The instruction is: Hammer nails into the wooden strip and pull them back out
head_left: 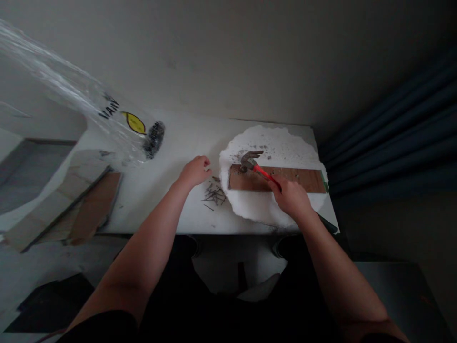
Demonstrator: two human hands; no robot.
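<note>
My right hand (291, 196) is clamped on the red handle of the one hammer (257, 166), its head resting at the left end of the single wooden board (300, 179). The board lies on a white foam sheet (285, 143) reaching the table's (167, 176) right edge. My left hand (194, 171), fingers curled together, rests just beyond a loose pile of nails (214, 194), too tangled to count. Bare tabletop lies left of them.

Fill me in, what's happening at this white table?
A person works at the white table. The right hand grips a red-handled claw hammer, its metal head over the left end of a brown wooden plank lying on a round white foam sheet. The left hand rests loosely closed just above a scattered pile of thin dark nails. Whether it holds a nail can't be told.
</note>
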